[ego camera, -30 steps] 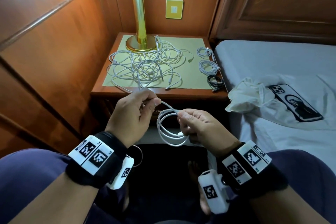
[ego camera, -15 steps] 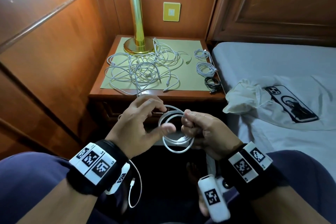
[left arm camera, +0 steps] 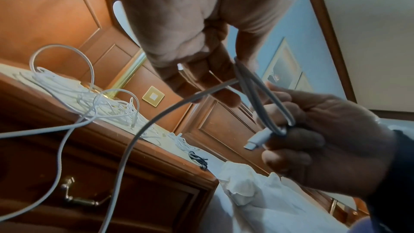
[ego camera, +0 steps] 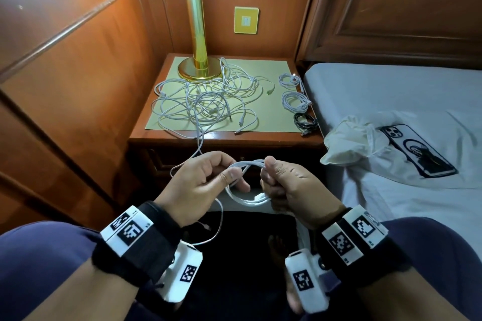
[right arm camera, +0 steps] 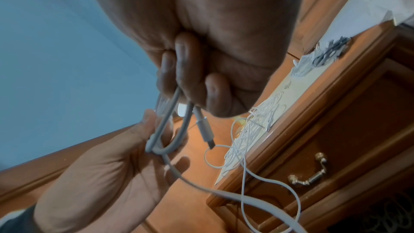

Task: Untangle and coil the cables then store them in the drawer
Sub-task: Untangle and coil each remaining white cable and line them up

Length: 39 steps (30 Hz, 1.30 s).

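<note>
Both hands [ego camera: 206,185] [ego camera: 294,187] raised palms-inward, seemingly pinching one white cable coil [ego camera: 247,190].

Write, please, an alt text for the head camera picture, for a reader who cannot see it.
Two hands wind a white cable into a small coil: the right hand grips the loops, the left hand feeds the strand. Behind, a tangle of white cables lies on a nightstand beside three finished coils.

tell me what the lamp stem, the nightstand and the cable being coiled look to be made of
Lamp stem: polished brass-coloured metal, judging by its bright mirror-like streaks. Nightstand: reddish varnished wood, grain and glossy edge showing. White cable: smooth matte plastic or rubber jacket, bending easily into loops.
</note>
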Available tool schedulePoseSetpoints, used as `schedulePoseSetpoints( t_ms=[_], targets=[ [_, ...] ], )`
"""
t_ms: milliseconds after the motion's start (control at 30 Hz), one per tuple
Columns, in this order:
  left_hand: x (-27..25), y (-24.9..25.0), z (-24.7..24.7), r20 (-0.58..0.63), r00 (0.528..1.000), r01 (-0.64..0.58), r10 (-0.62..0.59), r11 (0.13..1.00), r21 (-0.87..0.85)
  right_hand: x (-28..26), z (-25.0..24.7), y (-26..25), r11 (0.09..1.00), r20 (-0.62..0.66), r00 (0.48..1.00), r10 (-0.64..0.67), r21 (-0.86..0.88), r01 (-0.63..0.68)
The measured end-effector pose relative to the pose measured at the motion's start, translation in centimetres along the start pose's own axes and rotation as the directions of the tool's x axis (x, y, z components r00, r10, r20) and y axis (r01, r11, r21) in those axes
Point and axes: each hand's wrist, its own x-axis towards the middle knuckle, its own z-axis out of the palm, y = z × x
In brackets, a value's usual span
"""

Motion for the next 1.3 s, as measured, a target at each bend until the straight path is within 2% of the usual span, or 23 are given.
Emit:
schedulePoseSetpoints(
  t_ms=[100,200,300,367,433,500,533,600,667,733,800,933,1000,1067,1133,1200,1233,1300],
  targets=[
    [0.1,-0.1,0.4,-0.009,0.999,0.045,-0.045,0.996,-0.073,0.2,0.1,0.2,0.999,-0.022,0.999,-0.036,-0.024,0.035],
    [0.2,-0.2,0.5,-0.016,0.996,0.086,-0.087,0.993,-0.075,0.4,0.2,0.6,0.990,-0.045,0.993,-0.113,-0.091,0.109],
    [0.3,-0.4,0.4,-0.019,0.994,0.111,-0.112,0.993,-0.039,0.5,0.3,1.1,0.957,-0.103,0.976,-0.190,-0.239,0.161],
    [0.4,-0.5,0.7,-0.008,0.989,0.147,-0.150,0.979,-0.139,0.6,0.3,1.3,0.918,-0.145,0.959,-0.243,-0.352,0.180],
    [0.6,-0.3,0.9,-0.012,0.976,0.201,-0.218,0.917,-0.344,0.7,0.5,1.2,0.893,-0.164,0.947,-0.277,-0.406,0.191],
    [0.8,0.2,0.9,0.035,0.955,0.265,-0.295,0.793,-0.548,0.7,0.9,0.9,0.847,-0.168,0.930,-0.327,-0.489,0.210],
    [0.8,0.4,1.0,0.048,0.948,0.277,-0.313,0.746,-0.605,0.7,1.0,0.8,0.826,-0.166,0.924,-0.345,-0.522,0.214],
    [0.9,0.5,1.0,0.027,0.954,0.249,-0.299,0.737,-0.628,0.9,1.0,0.9,0.828,-0.173,0.926,-0.335,-0.524,0.202],
    [0.8,0.3,1.2,-0.006,0.976,0.180,-0.220,0.813,-0.554,1.1,0.6,1.2,0.856,-0.197,0.932,-0.304,-0.486,0.176],
    [0.7,0.0,1.4,-0.001,0.991,0.121,-0.131,0.921,-0.370,1.3,0.1,1.4,0.876,-0.212,0.934,-0.286,-0.453,0.166],
    [0.5,0.0,1.4,0.028,0.997,0.076,-0.072,0.979,-0.191,1.1,-0.1,1.6,0.878,-0.204,0.936,-0.288,-0.447,0.173],
    [0.5,0.0,1.5,0.026,1.000,0.017,-0.017,1.000,0.005,0.8,0.1,1.6,0.870,-0.232,0.922,-0.310,-0.461,0.177],
    [0.6,-0.1,1.6,-0.020,1.000,0.018,-0.018,0.999,0.039,0.7,0.3,1.4,0.860,-0.249,0.906,-0.342,-0.471,0.196],
    [0.6,-0.4,1.6,-0.066,0.996,-0.042,0.052,0.987,0.156,0.7,0.5,1.3,0.842,-0.259,0.890,-0.375,-0.498,0.209],
    [0.4,-0.4,1.5,0.027,0.997,-0.083,0.078,0.959,0.271,0.7,0.4,1.1,0.817,-0.277,0.874,-0.400,-0.539,0.203],
    [0.2,-0.2,1.3,0.122,0.993,-0.020,0.002,0.989,0.149,0.7,-0.1,0.8,0.781,-0.290,0.848,-0.442,-0.589,0.206],
    [0.2,0.0,1.0,0.119,0.993,-0.001,-0.008,0.997,0.078,0.7,-0.5,0.7,0.745,-0.279,0.834,-0.477,-0.632,0.215],
    [0.7,0.5,0.4,-0.003,1.000,-0.012,0.012,1.000,0.029,0.6,-1.2,0.4,0.622,-0.215,0.810,-0.546,-0.752,0.219]
  ],
)
